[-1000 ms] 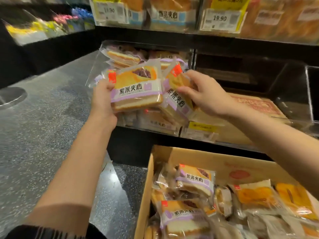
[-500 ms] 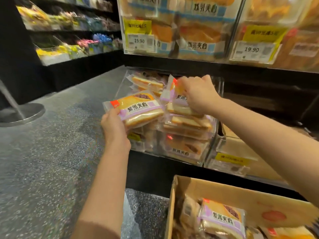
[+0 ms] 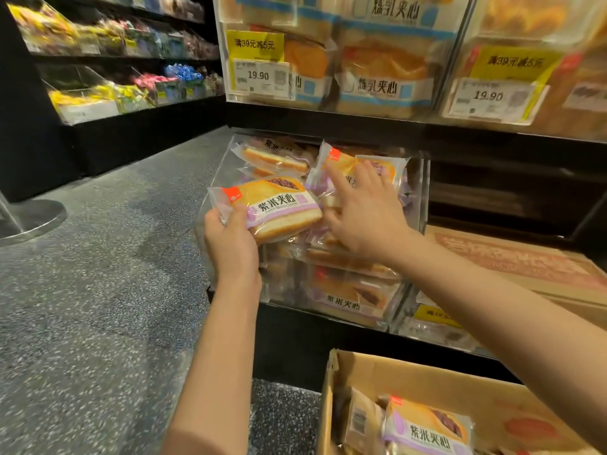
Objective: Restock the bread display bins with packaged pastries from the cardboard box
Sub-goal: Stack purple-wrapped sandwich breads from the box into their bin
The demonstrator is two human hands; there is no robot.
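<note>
Our left hand (image 3: 230, 247) grips a purple-and-orange wrapped sandwich pastry (image 3: 272, 210), its long axis crosswise, just left of the clear plastic display bin (image 3: 417, 224). Our right hand (image 3: 364, 215), fingers spread, presses the upright packet (image 3: 341, 165) inside; the left is nearer.

1. A grey speckled terrazzo floor (image 3: 98, 290) spreads left.
2. Black shelving (image 3: 108, 133) along the far left carries clear bins of colourful sweets.
3. A round silver metal stand base (image 3: 31, 218) rests on the floor.
</note>
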